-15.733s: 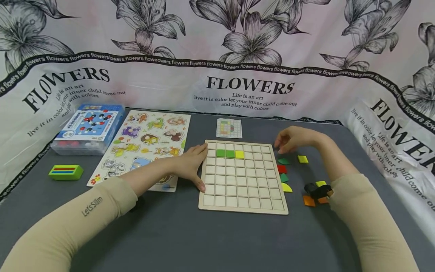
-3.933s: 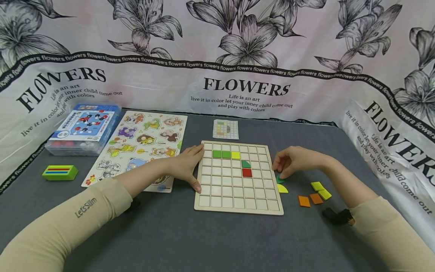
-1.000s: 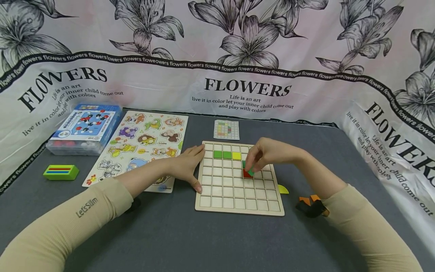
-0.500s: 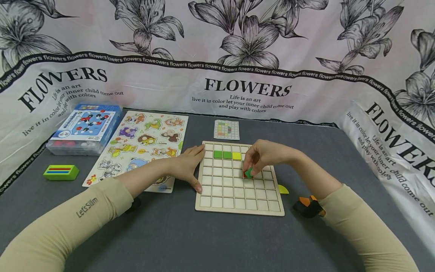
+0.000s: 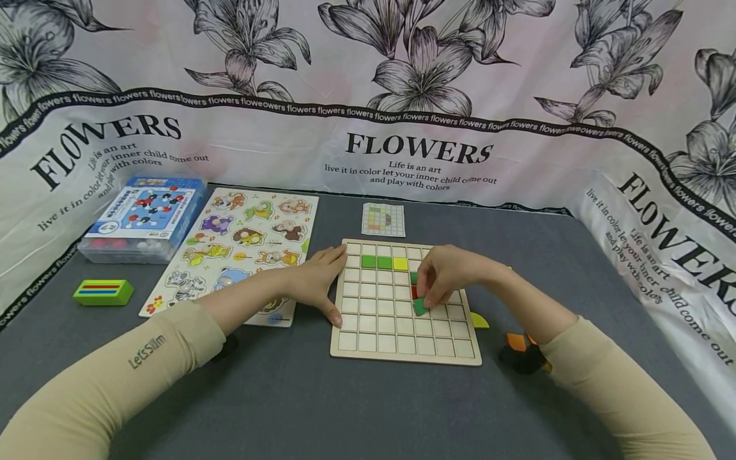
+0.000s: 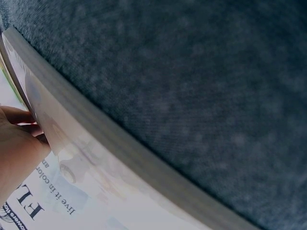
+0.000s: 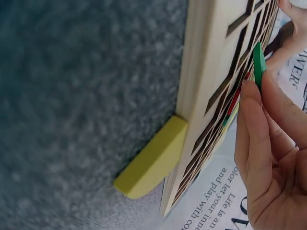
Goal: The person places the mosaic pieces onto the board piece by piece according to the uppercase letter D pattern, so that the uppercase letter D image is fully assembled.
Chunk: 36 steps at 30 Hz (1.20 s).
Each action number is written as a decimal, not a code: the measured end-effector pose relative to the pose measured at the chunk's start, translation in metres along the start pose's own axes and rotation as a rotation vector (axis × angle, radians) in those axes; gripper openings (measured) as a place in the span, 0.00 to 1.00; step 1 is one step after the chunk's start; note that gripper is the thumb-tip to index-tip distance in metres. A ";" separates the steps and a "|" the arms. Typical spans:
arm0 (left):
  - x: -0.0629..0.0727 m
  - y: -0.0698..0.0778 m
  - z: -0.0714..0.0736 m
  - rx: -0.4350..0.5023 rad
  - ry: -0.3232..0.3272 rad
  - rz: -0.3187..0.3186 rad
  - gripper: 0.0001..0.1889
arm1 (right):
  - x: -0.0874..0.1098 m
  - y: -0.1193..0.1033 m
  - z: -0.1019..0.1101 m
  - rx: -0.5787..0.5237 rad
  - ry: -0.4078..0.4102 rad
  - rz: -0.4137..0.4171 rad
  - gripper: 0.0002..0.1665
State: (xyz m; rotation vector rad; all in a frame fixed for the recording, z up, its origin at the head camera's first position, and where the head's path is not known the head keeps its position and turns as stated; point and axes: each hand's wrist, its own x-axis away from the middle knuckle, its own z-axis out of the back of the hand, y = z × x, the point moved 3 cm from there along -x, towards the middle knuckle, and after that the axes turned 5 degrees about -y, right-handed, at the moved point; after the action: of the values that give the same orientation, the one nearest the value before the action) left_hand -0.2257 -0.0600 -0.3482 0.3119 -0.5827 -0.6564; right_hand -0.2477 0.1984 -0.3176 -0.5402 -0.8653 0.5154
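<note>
A wooden grid board [image 5: 379,344] lies on the dark table. My left hand [image 5: 315,284] rests along its left edge, fingers extended and thumb apart. Over the board, my right hand [image 5: 451,273] pinches a small green tile [image 5: 420,306] between thumb and fingertips. In the right wrist view that green tile [image 7: 259,64] stands tilted above the grid. Just beyond it a red tile [image 5: 414,292] and a green piece [image 5: 413,278] sit in the grid, partly hidden by the fingers. Two green square tiles [image 5: 376,262] and a yellow square tile [image 5: 400,264] fill neighbouring cells.
A yellow rounded piece [image 5: 479,321] touches the board's right edge. Orange tiles [image 5: 515,342] lie near my right wrist. Behind the board is a patterned card [image 5: 383,220]. To the left are an animal puzzle board [image 5: 244,255], a green striped block [image 5: 103,292] and a plastic box [image 5: 144,220].
The red tile and one green piece have gone onto the board. My right hand took another green tile from the right side and moved it nearer me, past the red tile.
</note>
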 end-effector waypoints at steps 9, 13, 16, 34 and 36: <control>0.000 0.000 0.000 0.006 0.003 0.004 0.69 | 0.000 -0.003 -0.005 0.032 0.029 -0.037 0.05; 0.000 0.000 -0.001 0.011 0.002 0.005 0.70 | 0.000 -0.004 -0.005 0.049 0.044 -0.036 0.04; -0.001 0.000 -0.001 0.010 0.004 0.006 0.70 | 0.000 -0.004 -0.005 0.063 0.055 -0.028 0.03; 0.002 0.001 0.000 0.022 -0.006 0.004 0.70 | 0.005 -0.005 -0.002 0.113 0.118 -0.015 0.05; 0.002 0.002 0.001 0.020 -0.009 0.006 0.70 | 0.008 -0.005 0.002 0.116 0.124 -0.020 0.05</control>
State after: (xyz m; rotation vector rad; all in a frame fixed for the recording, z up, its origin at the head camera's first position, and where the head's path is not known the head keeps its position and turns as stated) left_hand -0.2241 -0.0603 -0.3460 0.3262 -0.5989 -0.6467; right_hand -0.2436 0.2001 -0.3090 -0.4519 -0.7174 0.5054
